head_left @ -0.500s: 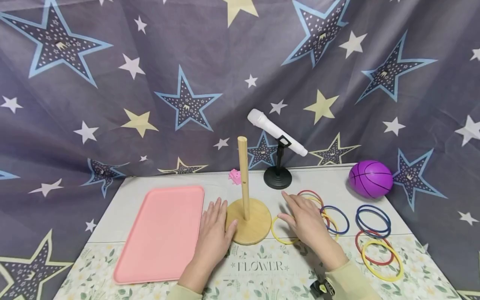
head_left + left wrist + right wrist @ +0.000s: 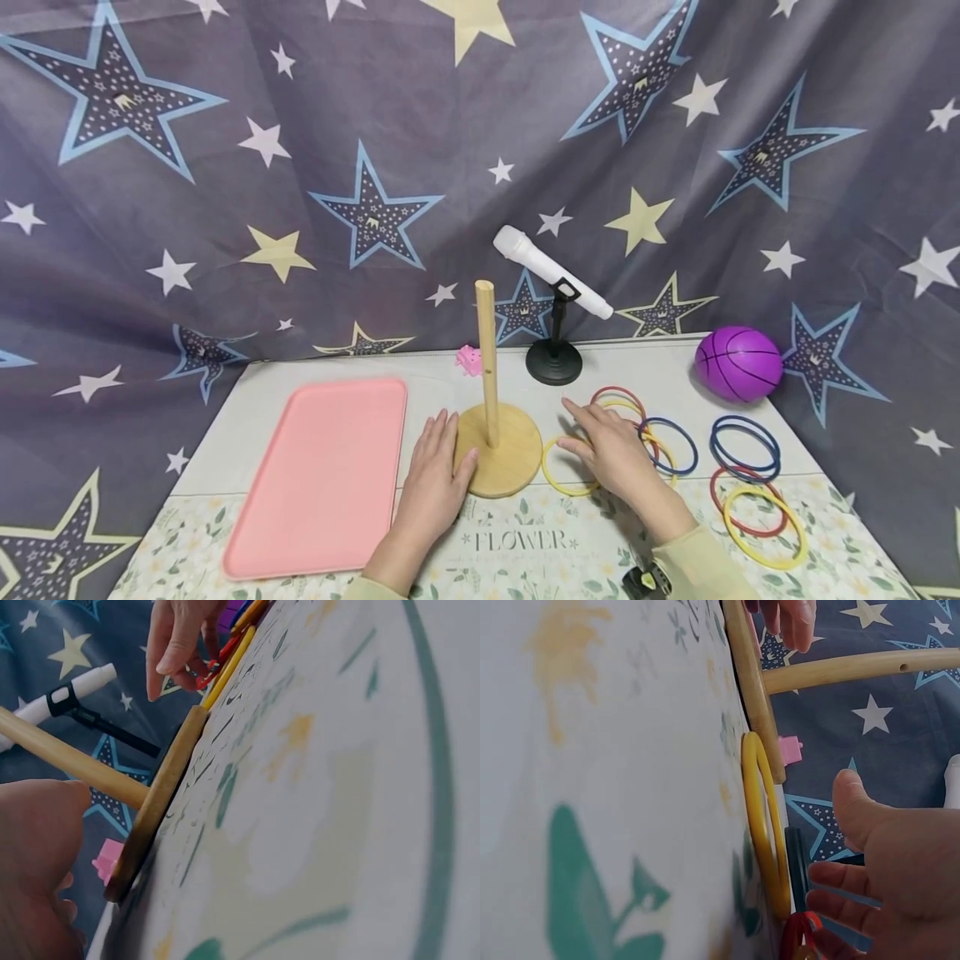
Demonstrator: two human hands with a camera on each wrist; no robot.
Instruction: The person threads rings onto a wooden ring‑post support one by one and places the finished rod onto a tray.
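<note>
A wooden stand with a round base (image 2: 506, 471) and an upright peg (image 2: 487, 358) is between the two hands. My left hand (image 2: 437, 487) lies at the base's left side, fingers extended, thumb at the rim. My right hand (image 2: 617, 454) hovers over the rings right of the stand, its fingers loosely extended and holding nothing. Under it lie a yellow ring (image 2: 551, 479), a red ring (image 2: 617, 389) and a blue ring (image 2: 693, 446), partly hidden by the hand. The right wrist view shows the yellow ring (image 2: 757, 817) flat on the table, apart from the fingers.
A pink tray (image 2: 318, 479) lies on the left. Behind the stand are a pink figure (image 2: 469, 360) and a white microphone (image 2: 551, 271) on a black stand (image 2: 553, 363). At right sit a purple ball (image 2: 738, 364) and more rings, including a yellow ring (image 2: 802, 550).
The whole head view has shifted slightly downward in the picture. Both hands keep nearly the same place and pose, and the objects have not moved on the table.
</note>
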